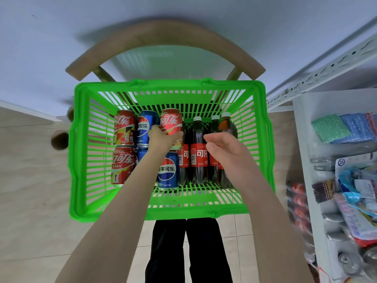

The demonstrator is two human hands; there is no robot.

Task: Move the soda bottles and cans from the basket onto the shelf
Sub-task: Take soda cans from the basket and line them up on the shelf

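Note:
A green plastic basket rests on a chair in front of me. Inside lie several cans on the left: red cola cans and blue Pepsi cans. To the right lie dark soda bottles with red labels and white caps. My left hand is wrapped around a red cola can at the far middle of the basket. My right hand hovers over the bottles with its fingers curled and apart, holding nothing.
A white metal shelf stands at the right, holding packaged goods and cola cans on a lower level. A wooden chair back curves behind the basket. Tiled floor and my dark trousers show below.

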